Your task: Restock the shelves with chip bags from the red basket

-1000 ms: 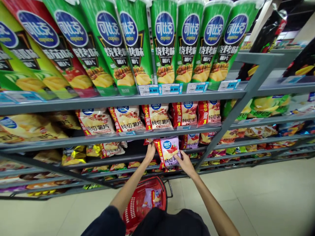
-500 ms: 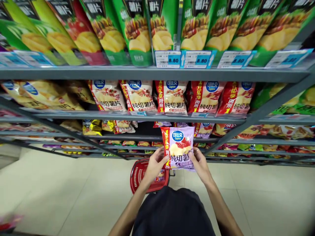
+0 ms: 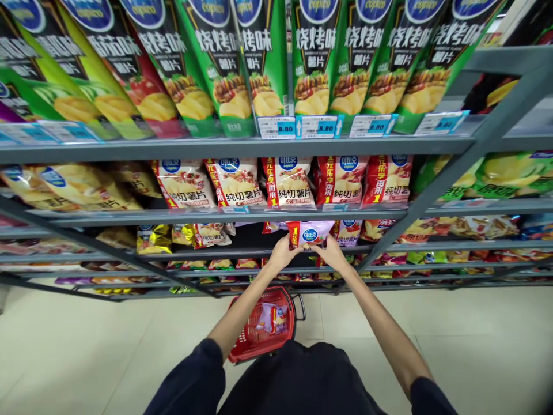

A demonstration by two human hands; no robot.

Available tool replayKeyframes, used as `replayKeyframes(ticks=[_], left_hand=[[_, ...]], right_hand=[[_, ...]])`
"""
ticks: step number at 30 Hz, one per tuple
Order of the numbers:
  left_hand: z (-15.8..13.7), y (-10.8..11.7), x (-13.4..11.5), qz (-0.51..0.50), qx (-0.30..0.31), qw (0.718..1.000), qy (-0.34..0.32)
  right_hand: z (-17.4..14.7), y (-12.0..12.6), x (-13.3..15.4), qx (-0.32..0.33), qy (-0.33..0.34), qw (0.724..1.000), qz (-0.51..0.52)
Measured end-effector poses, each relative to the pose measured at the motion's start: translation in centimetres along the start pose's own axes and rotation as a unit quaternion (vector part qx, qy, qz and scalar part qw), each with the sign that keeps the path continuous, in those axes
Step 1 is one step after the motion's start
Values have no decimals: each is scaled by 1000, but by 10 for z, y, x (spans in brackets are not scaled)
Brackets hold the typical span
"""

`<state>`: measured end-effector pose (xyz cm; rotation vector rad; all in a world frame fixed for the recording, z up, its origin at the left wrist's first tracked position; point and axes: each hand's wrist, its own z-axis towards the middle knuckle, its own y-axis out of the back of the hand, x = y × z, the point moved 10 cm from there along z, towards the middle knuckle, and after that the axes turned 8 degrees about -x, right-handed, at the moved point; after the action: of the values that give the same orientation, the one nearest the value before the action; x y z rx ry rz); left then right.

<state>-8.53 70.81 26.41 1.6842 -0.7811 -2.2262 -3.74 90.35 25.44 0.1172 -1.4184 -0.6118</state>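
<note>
1. Left hand [image 3: 283, 252] and right hand [image 3: 332, 252]: both raised to the third shelf [image 3: 242, 252], fingers curled and pinching the lower corners of a purple chip bag [image 3: 310, 233], one hand at each side.
2. Purple chip bag: held upright at the shelf's front edge, long axis vertical, printed face turned toward the camera, blue logo near the bottom of the visible part; upper portion tucked behind the shelf above [image 3: 259, 214] and hidden.
3. Compared with half a second ago: bag then lower and clear of the shelves, whole front visible; now lifted and pushed in among the stock, arms stretched further forward.
4. Just beside it: a red-and-white chip bag [image 3: 349, 230] on the same shelf.
5. Below, on the floor [image 3: 86, 346]: red basket [image 3: 248, 337] with one purple bag [image 3: 271, 318] inside.
</note>
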Motion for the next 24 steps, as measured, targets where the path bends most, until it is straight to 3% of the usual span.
replayKeyframes(ticks=[6, 10, 16, 24], left_hand=[[25, -18, 34, -10, -16, 998, 54], [39, -36, 50, -11, 6, 998, 59], [43, -57, 67, -14, 17, 998, 54], [43, -61, 69, -10, 8, 999, 43]], right_hand=[[27, -8, -16, -13, 15, 997, -70], [31, -9, -30, -52, 8, 995, -82], [3, -25, -51, -90, 46, 992, -80], [-39, -29, -63, -129, 57, 987, -81]])
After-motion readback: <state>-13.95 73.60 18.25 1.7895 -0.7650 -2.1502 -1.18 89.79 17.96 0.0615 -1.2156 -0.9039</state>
